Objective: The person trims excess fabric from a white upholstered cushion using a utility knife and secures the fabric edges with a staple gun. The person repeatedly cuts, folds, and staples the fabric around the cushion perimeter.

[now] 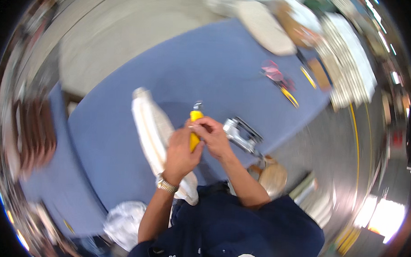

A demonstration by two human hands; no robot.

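Note:
My left hand (183, 150) is wrapped round a yellow-handled tool (196, 115) with a short metal tip pointing away from me; its exact kind is too blurred to tell. The fingers of my right hand (213, 136) pinch together at the side of the same handle. Under my left wrist and forearm lies a long, narrow piece covered in cream, striped fabric (148, 119). Just right of my right hand, a silver and black staple gun (242, 135) rests on the blue padded table (171, 64).
Toward the table's right end are a pink item (273, 71), a yellow-and-black tool (289, 98) and a yellow cutter (308, 77). Behind them sit an oval cream cushion (266, 28) and stacked striped fabric (346, 61). White plastic (124, 223) bunches near the front left; brown curved pieces (33, 134) stand at far left.

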